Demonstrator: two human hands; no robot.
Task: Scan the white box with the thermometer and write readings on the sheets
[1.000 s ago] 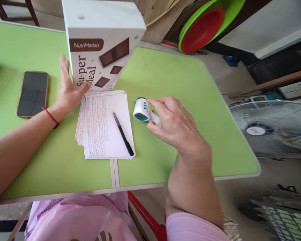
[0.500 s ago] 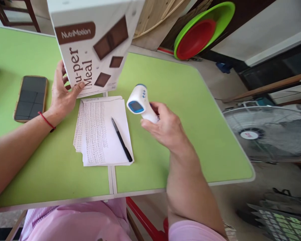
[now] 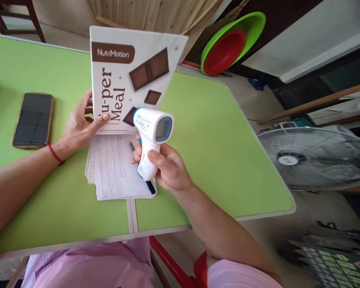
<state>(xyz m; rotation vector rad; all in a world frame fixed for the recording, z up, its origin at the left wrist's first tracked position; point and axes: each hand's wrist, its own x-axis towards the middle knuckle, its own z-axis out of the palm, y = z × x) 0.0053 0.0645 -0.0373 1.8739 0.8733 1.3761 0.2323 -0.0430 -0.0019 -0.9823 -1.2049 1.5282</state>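
thermometer (image 3: 149,144) sits gripped in my right hand (image 3: 171,168) above the paper (image 3: 111,172), hiding part of the box (image 3: 135,96) and most of the pen (image 3: 151,187). my left hand (image 3: 82,120) clasps that box by its lower left side; the phone (image 3: 33,120) lies on the table (image 3: 216,132) beside it.

1. The head camera looks from the wearer's own eye level, facing forward and down onto the green table (image 3: 216,140).
2. It is close: the left hand (image 3: 81,124) and right hand (image 3: 171,166) both appear large, around mid-frame.
3. Pink clothing (image 3: 93,268) fills the lower edge, nearest the lens.
4. The wide view reaches a fan (image 3: 315,160) at right and a chair (image 3: 35,20) at upper left.
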